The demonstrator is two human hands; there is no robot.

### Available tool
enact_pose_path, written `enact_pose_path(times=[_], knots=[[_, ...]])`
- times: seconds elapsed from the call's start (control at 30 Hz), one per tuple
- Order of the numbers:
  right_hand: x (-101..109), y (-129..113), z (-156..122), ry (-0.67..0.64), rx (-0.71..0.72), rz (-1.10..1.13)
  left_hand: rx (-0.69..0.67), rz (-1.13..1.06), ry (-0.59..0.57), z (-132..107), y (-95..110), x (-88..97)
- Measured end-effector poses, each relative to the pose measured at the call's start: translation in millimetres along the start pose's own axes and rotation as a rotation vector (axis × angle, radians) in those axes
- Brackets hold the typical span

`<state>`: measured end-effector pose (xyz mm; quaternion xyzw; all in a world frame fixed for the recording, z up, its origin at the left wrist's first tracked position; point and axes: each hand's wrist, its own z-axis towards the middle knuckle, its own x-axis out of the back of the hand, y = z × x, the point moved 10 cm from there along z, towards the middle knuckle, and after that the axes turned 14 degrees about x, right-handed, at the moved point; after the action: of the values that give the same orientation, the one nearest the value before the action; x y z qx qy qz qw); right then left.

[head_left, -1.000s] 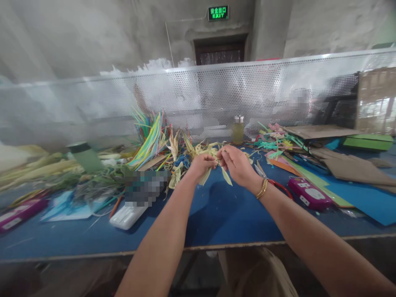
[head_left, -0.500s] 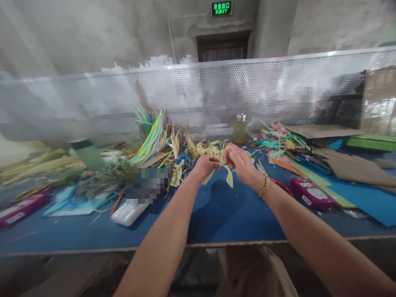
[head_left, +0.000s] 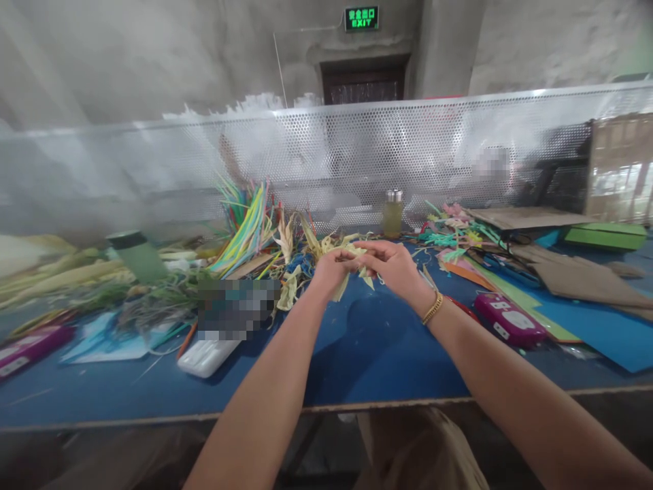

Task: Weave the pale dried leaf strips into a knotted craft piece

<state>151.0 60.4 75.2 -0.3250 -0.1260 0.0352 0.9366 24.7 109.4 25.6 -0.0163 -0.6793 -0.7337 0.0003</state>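
Observation:
My left hand (head_left: 334, 272) and my right hand (head_left: 392, 267) meet above the blue table, their fingertips nearly touching. Both are closed in a pinch on a pale yellow-green corn husk (head_left: 366, 278), whose loose ends hang below the fingers. The fingers hide most of the held part. Just behind and to the left lies a heap of similar dry husks (head_left: 326, 243). One crumpled husk piece (head_left: 290, 289) rests left of my left hand. Scissors with red handles (head_left: 462, 307) lie partly hidden beside my right wrist.
Left stand a bundle of coloured stems (head_left: 245, 228), a green bottle (head_left: 137, 257) and a white device (head_left: 211, 354). A glass jar (head_left: 392, 214) stands behind my hands. On the right are a purple box (head_left: 509, 320), coloured paper (head_left: 602, 330) and cardboard (head_left: 586, 275). A perforated metal screen (head_left: 306, 150) backs the table.
My right hand has come down and in against my left hand, closing the small gap between them. The dangling husk end has risen and shows less. The view has shifted slightly.

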Motion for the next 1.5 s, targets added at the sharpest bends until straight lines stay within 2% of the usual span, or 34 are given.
enact_pose_path(times=[0.13, 0.27, 0.47, 0.8, 1.07, 1.17, 1.37, 1.5], knots=[[-3, 30, -8, 0.082, -0.146, 0.118, 0.024, -0.036, 0.011, -6, 3, 0.1], [0, 40, -10, 0.11, -0.169, 0.079, 0.058, -0.021, 0.023, -6, 2, 1.5], [11, 36, -9, 0.148, -0.133, -0.083, 0.05, -0.036, 0.031, -5, 4, 2.4], [12, 32, -9, 0.163, -0.102, -0.1, 0.036, -0.045, 0.006, -10, 8, -3.6], [16, 17, -6, 0.131, 0.011, -0.332, 0.006, 0.005, 0.004, -13, 13, -3.6], [18, 12, -5, 0.118, 0.042, -0.426, -0.04, 0.099, 0.038, -12, 16, -0.4], [21, 14, -6, 0.103, -0.019, -0.502, -0.21, 0.35, 0.075, -19, 34, -3.5], [19, 16, -6, 0.06, -0.037, -0.49, -0.273, 0.393, 0.116, -25, 42, -2.8]])
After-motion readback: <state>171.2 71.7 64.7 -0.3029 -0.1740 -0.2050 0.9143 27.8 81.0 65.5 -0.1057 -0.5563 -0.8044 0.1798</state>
